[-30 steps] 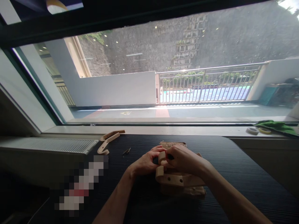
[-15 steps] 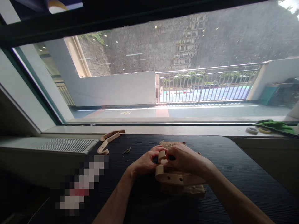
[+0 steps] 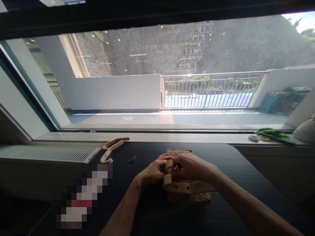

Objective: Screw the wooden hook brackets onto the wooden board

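Note:
Two pale, curved wooden pieces lie side by side in front of me on a flat brown cardboard-like sheet. The nearer curved wooden piece shows two dark holes in its side and a rounded hooked end. Around the hooked end of the farther curved wooden piece, my left hand is closed, thumb on the near side and fingers on the far side. My right hand is pinched just right of that end, over the wood; whatever its fingertips hold is hidden.
Two more curved wooden pieces lie at the table's far left, with several small screws or nails beside them. A blurred-out strip is nearer me. Green cloth and tape rolls sit on the sill.
The whole view has shifted slightly, so the scene sits a little farther left. Both hands stay at the wooden pieces; the right hand's fingers have changed position only slightly.

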Tool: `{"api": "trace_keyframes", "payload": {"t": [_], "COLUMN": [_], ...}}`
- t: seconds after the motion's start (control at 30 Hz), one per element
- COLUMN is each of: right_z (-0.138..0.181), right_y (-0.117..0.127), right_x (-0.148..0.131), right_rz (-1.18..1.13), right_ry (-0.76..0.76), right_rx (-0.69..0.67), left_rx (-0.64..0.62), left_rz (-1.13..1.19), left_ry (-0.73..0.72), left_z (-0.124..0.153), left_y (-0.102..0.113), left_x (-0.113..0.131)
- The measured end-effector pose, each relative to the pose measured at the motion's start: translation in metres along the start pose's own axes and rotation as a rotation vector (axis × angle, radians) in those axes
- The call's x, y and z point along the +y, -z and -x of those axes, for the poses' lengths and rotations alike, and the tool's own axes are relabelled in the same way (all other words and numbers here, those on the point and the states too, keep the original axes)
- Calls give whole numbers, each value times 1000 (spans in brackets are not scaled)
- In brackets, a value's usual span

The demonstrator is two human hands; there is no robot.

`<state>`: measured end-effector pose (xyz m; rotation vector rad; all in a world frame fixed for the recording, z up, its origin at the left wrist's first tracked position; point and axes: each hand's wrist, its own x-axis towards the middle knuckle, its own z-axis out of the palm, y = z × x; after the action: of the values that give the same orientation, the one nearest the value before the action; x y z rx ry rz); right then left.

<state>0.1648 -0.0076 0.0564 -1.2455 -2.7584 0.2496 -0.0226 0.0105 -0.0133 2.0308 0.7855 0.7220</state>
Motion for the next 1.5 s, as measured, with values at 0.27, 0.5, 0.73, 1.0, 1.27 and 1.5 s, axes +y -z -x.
{"api": "trace_keyframes", "payload": {"t": [0.27,0.5,0.73,1.0,1.27,1.5], "right_z": [-5,-5,0,-1,4,-1], "right_y": [12,11,12,7,8,10], "right_x": [-10,-17,-8,-4,1,-4], "right_rz": [112,161,115,182,118,137], "right_ry": [21,-20,88,21,23,-30], "right_rx": [-81,-61,-42,-16,-6,-61], "left_rx": [16,31,-19,-59,-16,38], "left_rz": [17,20,-16,-59,-27,-18], "left_ry": [-42,-21,-52,-56,-28,-47], "left_z": [0,2,-2,-8,-5,-3], "left_y": [1,1,2,5,0,-6], "left_x": [-3,-1,-3,3,0,-1]}}
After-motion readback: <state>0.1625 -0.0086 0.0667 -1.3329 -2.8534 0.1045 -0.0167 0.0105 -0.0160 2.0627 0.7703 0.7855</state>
